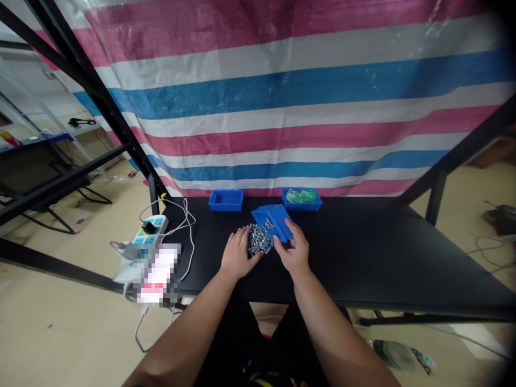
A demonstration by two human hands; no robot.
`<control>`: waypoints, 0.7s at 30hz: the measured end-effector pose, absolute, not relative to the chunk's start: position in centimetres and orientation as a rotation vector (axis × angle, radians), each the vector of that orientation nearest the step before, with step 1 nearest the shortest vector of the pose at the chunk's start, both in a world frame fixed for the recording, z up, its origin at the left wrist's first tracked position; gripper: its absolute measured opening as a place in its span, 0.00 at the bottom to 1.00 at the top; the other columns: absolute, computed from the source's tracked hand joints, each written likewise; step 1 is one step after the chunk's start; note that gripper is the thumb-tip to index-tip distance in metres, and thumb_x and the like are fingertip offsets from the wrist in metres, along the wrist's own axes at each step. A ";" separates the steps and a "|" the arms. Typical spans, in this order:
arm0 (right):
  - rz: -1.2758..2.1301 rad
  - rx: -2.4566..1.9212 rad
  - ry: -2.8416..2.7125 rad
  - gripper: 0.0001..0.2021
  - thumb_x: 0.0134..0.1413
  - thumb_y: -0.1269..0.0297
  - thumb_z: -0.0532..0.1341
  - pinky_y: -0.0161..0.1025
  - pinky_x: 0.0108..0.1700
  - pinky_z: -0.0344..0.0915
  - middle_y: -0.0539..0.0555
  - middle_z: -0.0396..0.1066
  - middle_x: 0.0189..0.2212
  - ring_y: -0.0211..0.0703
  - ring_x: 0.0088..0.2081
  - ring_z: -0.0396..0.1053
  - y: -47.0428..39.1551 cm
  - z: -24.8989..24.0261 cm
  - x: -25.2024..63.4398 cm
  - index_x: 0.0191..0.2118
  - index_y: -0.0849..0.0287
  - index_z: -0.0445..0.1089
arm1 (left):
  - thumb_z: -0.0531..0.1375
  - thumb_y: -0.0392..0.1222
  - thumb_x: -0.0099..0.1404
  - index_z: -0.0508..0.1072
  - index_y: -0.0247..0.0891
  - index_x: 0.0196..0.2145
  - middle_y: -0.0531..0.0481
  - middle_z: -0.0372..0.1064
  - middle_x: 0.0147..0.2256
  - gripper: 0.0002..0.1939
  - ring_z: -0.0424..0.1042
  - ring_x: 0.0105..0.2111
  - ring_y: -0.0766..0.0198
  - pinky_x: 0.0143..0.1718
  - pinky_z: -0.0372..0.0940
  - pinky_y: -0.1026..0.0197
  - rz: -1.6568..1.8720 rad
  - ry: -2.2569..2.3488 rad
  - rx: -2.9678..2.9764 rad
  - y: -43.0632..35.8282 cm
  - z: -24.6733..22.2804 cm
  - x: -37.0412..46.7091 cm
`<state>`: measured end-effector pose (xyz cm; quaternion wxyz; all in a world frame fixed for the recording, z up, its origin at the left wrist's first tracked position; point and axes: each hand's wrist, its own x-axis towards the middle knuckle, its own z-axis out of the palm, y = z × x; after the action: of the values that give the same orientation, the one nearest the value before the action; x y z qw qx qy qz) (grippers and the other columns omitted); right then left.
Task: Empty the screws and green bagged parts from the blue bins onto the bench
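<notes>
My right hand (294,250) grips the edge of a blue plastic bin (278,217), which is tilted toward the left. A few small metal parts (267,224) lie inside it. Below the bin's low side, a pile of small silvery metal parts (259,241) rests on the black table; their exact kind is too small to tell. My left hand (238,255) lies beside the pile on its left, fingers stretched out and thumb apart, curving around the near side of the parts.
Along the back of the black table (355,247) stand a blue bin (226,200) at left and another blue bin (301,199) holding green and clear plastic. A power strip (150,232) with white cables and a blurred-out bright screen (158,275) sit at the left edge. A striped sheet (282,123) hangs behind.
</notes>
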<state>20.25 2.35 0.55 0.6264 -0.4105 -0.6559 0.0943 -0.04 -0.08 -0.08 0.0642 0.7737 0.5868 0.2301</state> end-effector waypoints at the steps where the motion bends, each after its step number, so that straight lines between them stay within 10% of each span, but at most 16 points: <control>1: 0.209 -0.941 -1.502 0.31 0.54 0.68 0.67 0.53 0.56 0.73 0.61 0.68 0.57 0.56 0.55 0.71 2.3 0.6 20.3 0.64 0.52 0.65 | 0.59 0.62 0.65 0.50 0.35 0.69 0.34 0.53 0.68 0.45 0.51 0.69 0.45 0.69 0.47 0.40 0.696 1.774 2.336 -0.1 -0.1 0.0; 21: 0.082 -0.975 -1.371 0.31 0.52 0.65 0.68 0.54 0.52 0.75 0.62 0.70 0.55 0.55 0.52 0.73 2.2 0.7 20.1 0.62 0.53 0.66 | 0.58 0.63 0.65 0.51 0.33 0.69 0.35 0.53 0.67 0.44 0.51 0.69 0.47 0.69 0.47 0.41 0.700 1.776 2.341 -0.1 0.0 0.0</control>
<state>20.15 2.22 0.74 0.6658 -0.4318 -0.6074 0.0365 0.01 -0.10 -0.01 0.0606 0.7736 0.5869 0.2313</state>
